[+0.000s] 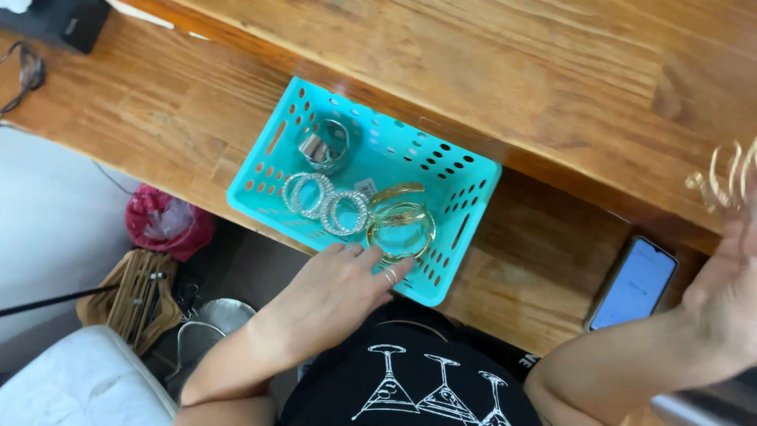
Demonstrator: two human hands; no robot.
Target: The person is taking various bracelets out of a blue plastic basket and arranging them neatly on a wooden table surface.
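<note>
Turquoise basket (461, 185) sits on the wooden counter (158, 102) — your left hand (335, 292) rests open on its near rim, fingertips at the gold bangles (400, 225). Your right hand (729, 280) — blurred — holds gold hoops (725, 177) aloft.

1 basket (465, 207) – 1 phone (635, 285)

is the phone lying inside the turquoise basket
No, the phone lies on the wooden table to the right of the turquoise basket, which holds only bangles.
</note>
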